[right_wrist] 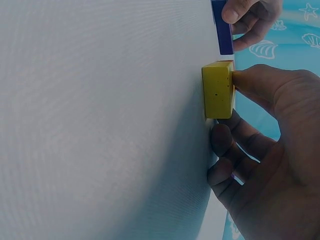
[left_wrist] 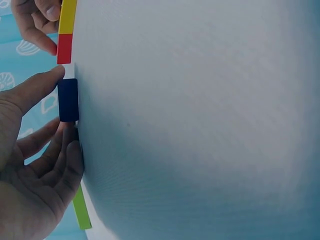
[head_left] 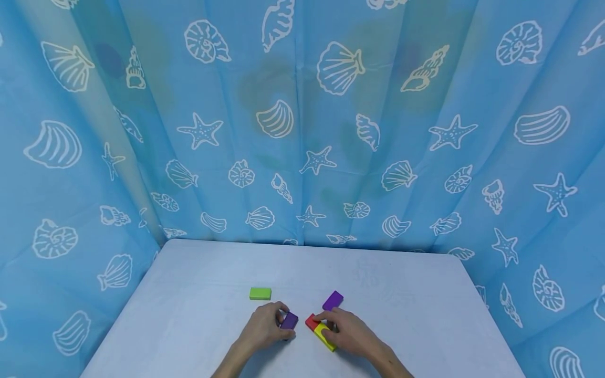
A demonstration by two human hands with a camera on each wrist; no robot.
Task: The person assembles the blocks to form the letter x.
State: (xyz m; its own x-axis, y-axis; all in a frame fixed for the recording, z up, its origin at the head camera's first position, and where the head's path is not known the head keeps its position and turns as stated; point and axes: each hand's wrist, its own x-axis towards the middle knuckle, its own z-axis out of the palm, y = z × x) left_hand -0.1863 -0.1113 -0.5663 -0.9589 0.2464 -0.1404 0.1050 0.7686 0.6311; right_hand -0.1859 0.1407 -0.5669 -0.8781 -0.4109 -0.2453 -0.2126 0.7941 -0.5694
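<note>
My left hand (head_left: pixel 264 326) holds a dark purple block (head_left: pixel 289 321) between thumb and fingers, low over the white table. That block looks dark blue (left_wrist: pixel 68 100) in the left wrist view. Just to its right, a red block (head_left: pixel 311 321) and a yellow block (head_left: pixel 325 337) lie end to end in a slanting line. My right hand (head_left: pixel 350 332) pinches the yellow block (right_wrist: pixel 218 92), with a fingertip touching the red one. Behind the right hand lies a purple block (head_left: pixel 333 300). A green block (head_left: pixel 260 293) lies beyond the left hand.
The white table (head_left: pixel 212 262) has rounded far corners. A blue curtain (head_left: pixel 302 131) with white shell and starfish prints hangs behind it and along both sides.
</note>
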